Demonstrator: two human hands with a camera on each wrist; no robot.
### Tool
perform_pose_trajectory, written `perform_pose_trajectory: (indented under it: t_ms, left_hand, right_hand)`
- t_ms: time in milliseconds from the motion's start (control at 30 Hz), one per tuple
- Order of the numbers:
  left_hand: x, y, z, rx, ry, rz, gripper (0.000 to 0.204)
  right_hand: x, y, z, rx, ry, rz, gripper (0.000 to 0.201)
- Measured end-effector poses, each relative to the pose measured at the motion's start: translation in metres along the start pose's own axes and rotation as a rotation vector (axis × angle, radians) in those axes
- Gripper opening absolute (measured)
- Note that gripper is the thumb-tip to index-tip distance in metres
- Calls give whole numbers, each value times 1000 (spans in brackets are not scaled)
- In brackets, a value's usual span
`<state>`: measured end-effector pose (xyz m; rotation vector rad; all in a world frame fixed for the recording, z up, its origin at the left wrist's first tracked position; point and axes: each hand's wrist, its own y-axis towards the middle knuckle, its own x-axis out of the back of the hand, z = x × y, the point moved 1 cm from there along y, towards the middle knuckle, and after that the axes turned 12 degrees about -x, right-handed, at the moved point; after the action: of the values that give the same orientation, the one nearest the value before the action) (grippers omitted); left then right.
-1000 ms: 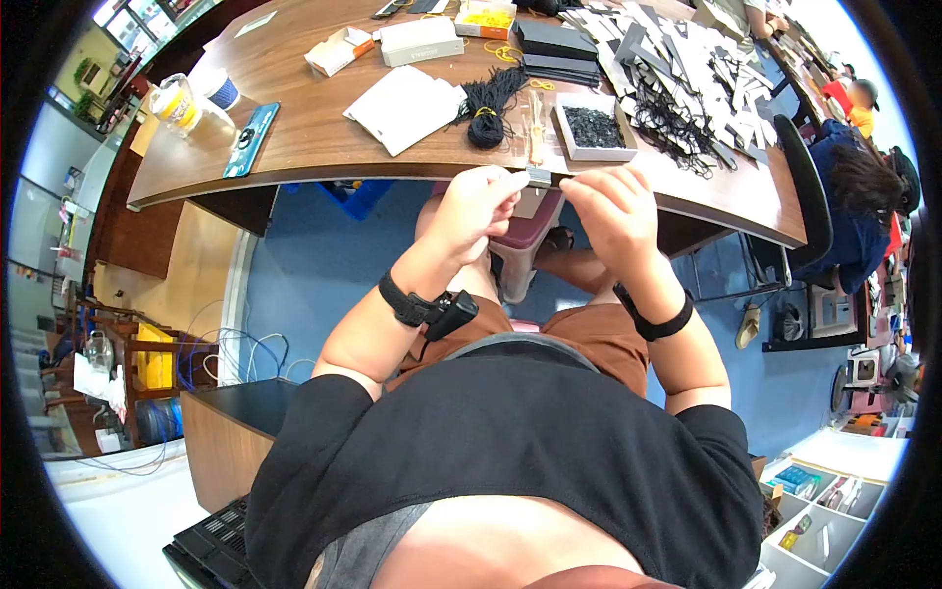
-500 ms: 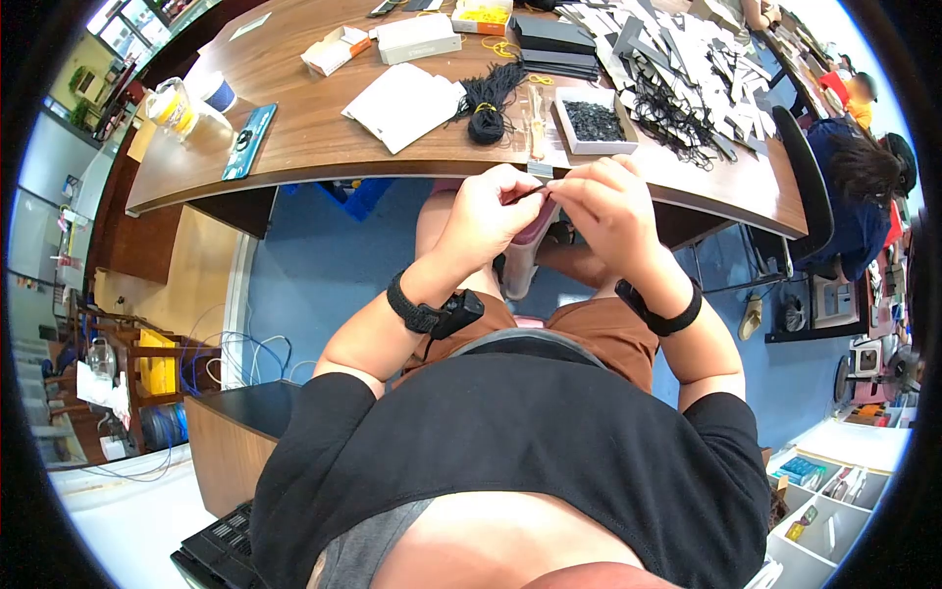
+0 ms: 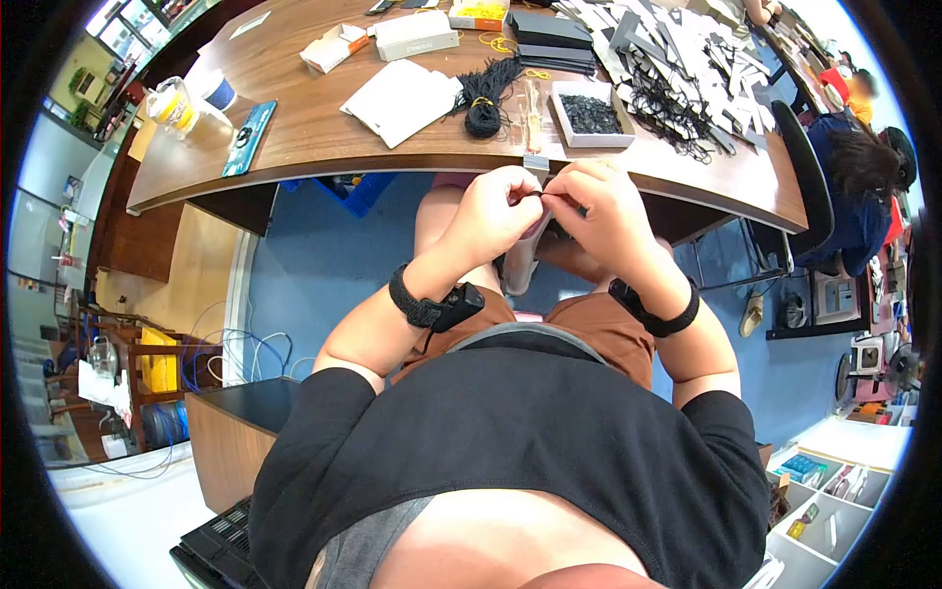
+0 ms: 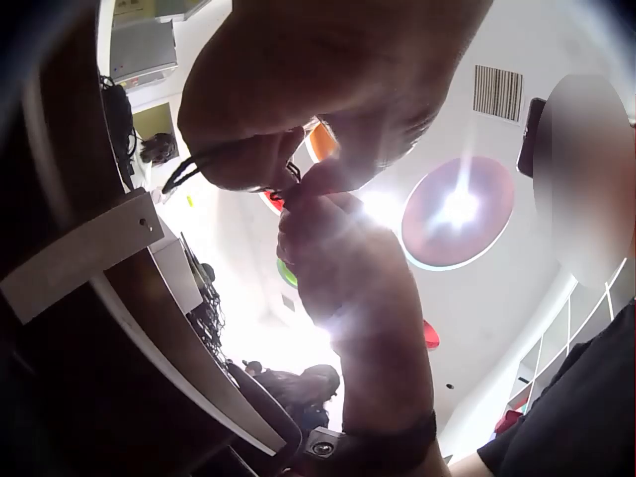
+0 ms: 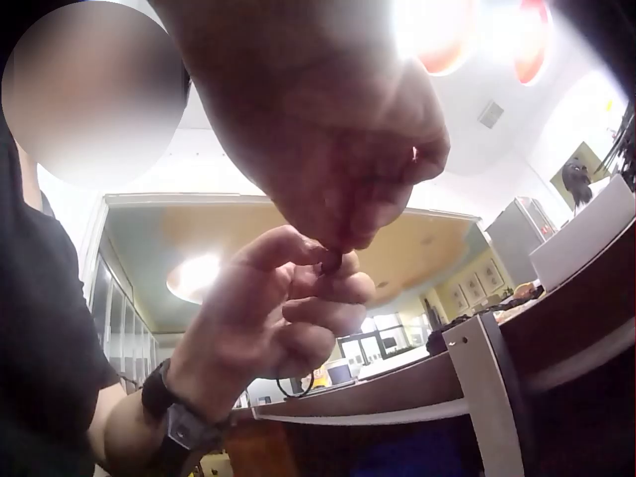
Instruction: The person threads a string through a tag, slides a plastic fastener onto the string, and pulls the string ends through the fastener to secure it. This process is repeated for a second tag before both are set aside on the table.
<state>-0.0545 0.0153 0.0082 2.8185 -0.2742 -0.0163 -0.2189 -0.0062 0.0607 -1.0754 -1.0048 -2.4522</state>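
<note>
In front of the table edge my two hands meet, fingertips against fingertips. My left hand (image 3: 498, 214) pinches a thin black cord (image 4: 185, 171), and a small loop of it sticks out past the fingers in the left wrist view. With thumb and fingertips my right hand (image 3: 603, 208) pinches the same cord close beside the left; most of the cord is hidden inside the fingers. Below the left hand, in the right wrist view, hangs a curved length of black cord (image 5: 296, 390). A pale flat strip with a hole (image 5: 482, 383) juts from the table edge just beyond the hands.
On the wooden table (image 3: 294, 118) lie a bundle of black cords (image 3: 483, 116), a white box of small black pieces (image 3: 592, 116), white sheets (image 3: 402, 103) and a heap of black and white strips (image 3: 677, 59). Cups (image 3: 173, 106) stand at the left.
The hands were apart a second ago; they have come together at the fingertips over the lap. Since half a second ago they stay together, with only small finger movements on the cord.
</note>
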Motion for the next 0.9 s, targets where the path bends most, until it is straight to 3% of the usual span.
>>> perform_pose_trajectory:
  t_ms: [100, 200, 300, 333, 433, 633, 733, 833, 867, 900]
  left_hand:
    - [-7, -5, -20, -198, 467, -69, 9]
    - [-6, -6, -20, -434, 627, -39, 6]
    - [-7, -7, -30, -419, 492, -40, 4]
    - [-10, -8, -31, -403, 427, -55, 3]
    - [-15, -8, -33, -391, 291, -112, 3]
    - [-19, -6, -25, -165, -220, -114, 8]
    - [-19, -4, -19, -205, -282, -169, 9]
    - [-15, -2, -16, -144, -299, -182, 8]
    - [-14, -2, -16, -143, -291, -187, 8]
    - [-14, -2, -16, -142, -282, -192, 8]
  right_hand:
    - [-3, -6, 0, 69, -100, -7, 13]
    - [-3, -10, -9, -210, 272, 138, 11]
    - [-1, -8, -22, -772, 1094, 511, 16]
    - [-3, -9, -27, -811, 1292, 571, 19]
    - [-7, -10, -32, -814, 1467, 622, 18]
    - [-7, -11, -31, -864, 1567, 702, 20]
    - [-17, -14, -35, -860, 1644, 765, 20]
    - [-28, -16, -26, -796, 1420, 332, 19]
    - [-23, -16, -22, -714, 1194, 233, 15]
    - [-19, -14, -15, -693, 1173, 204, 13]
